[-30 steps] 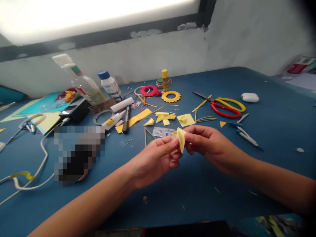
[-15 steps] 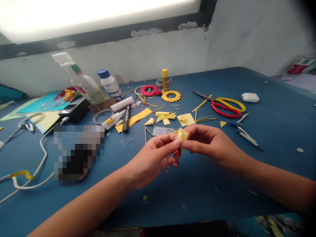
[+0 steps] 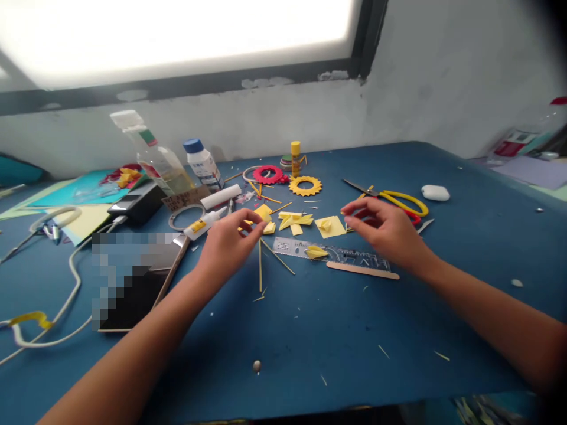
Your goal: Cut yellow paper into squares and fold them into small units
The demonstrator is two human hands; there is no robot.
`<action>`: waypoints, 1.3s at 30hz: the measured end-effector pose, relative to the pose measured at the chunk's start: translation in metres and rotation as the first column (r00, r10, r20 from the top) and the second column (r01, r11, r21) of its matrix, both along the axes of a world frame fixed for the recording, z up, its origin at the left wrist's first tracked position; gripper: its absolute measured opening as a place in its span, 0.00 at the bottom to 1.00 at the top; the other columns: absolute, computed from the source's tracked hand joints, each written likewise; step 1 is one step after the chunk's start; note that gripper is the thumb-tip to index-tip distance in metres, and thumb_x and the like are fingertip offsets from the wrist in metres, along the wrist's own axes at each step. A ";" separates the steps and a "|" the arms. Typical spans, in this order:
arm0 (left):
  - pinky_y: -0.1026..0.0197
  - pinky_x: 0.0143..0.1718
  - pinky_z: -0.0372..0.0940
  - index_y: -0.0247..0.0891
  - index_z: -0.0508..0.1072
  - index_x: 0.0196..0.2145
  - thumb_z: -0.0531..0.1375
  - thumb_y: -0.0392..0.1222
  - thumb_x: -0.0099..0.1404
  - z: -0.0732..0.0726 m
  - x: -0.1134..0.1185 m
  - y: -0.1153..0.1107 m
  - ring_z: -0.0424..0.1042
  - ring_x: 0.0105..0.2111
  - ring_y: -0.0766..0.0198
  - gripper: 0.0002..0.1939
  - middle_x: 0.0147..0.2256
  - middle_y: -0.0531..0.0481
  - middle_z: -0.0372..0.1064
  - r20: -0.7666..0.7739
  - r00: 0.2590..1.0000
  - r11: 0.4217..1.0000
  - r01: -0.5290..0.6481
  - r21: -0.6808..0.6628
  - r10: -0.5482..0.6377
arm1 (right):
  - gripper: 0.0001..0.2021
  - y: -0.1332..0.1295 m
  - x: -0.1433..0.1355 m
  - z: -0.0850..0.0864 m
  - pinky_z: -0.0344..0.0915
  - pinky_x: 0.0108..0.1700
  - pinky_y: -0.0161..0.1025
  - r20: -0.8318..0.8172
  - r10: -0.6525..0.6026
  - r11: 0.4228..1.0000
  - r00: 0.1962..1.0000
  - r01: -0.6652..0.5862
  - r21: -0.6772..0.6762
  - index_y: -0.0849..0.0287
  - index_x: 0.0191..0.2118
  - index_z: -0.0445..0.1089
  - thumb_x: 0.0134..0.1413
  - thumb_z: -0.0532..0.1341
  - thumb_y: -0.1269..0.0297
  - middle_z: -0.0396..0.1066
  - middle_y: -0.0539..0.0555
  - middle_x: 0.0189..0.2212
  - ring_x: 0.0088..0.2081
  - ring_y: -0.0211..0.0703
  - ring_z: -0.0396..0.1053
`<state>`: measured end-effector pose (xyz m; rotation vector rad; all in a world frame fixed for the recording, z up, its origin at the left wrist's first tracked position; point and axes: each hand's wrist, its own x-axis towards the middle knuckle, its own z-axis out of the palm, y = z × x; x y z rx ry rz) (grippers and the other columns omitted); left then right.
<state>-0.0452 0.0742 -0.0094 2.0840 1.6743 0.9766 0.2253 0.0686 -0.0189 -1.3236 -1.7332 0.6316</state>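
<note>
My left hand [image 3: 234, 237] is at left of centre, thumb and index finger pinched at a piece of folded yellow paper [image 3: 264, 213]. Fingers partly hide this piece, and it overlaps other yellow paper behind. My right hand [image 3: 376, 224] hovers with fingers apart and nothing visible between them, just right of a yellow paper square [image 3: 334, 231] that has a small folded piece on it. Between my hands lie a yellow folded paper shape [image 3: 296, 222] and a clear ruler [image 3: 290, 247] bearing a leaf-shaped yellow piece [image 3: 317, 252]. A wooden stick [image 3: 363, 271] lies along the ruler.
Red-and-yellow-handled scissors [image 3: 405, 202] lie partly behind my right hand. Yellow [image 3: 305, 186] and red [image 3: 268, 175] paper rings and a glue stick [image 3: 295, 159] are at the back. Bottles, a glue tube [image 3: 201, 225], a phone [image 3: 133, 301] and cables occupy the left.
My hands have moved apart, left hand leftward and right hand rightward, from the folded yellow paper they held together. The ruler and wooden stick are now uncovered. The view has tilted up slightly.
</note>
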 end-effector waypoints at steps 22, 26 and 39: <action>0.62 0.35 0.67 0.36 0.73 0.40 0.59 0.43 0.63 0.002 0.034 -0.034 0.72 0.35 0.63 0.10 0.37 0.47 0.74 0.485 0.823 0.906 0.403 -0.130 -0.296 | 0.11 -0.015 -0.037 0.001 0.63 0.34 0.35 -0.570 0.231 0.766 0.789 -0.508 -0.393 0.58 0.33 0.71 0.51 0.65 0.56 0.68 0.50 0.28 0.30 0.35 0.65; 0.66 0.31 0.67 0.35 0.74 0.39 0.61 0.44 0.62 0.008 0.037 -0.044 0.71 0.31 0.66 0.10 0.33 0.49 0.73 0.665 0.694 0.847 0.502 -0.174 -0.275 | 0.07 -0.030 -0.043 0.008 0.60 0.33 0.31 -0.728 0.188 0.667 0.660 -0.629 -0.398 0.58 0.31 0.73 0.51 0.66 0.60 0.67 0.48 0.27 0.29 0.32 0.63; 0.69 0.24 0.65 0.35 0.80 0.32 0.64 0.39 0.57 0.012 0.045 -0.059 0.70 0.24 0.68 0.06 0.26 0.50 0.76 0.559 0.819 0.948 0.269 -0.170 -0.132 | 0.05 -0.034 -0.044 0.004 0.63 0.34 0.31 -0.606 0.291 0.788 0.740 -0.544 -0.286 0.57 0.31 0.73 0.49 0.68 0.63 0.69 0.46 0.26 0.29 0.32 0.64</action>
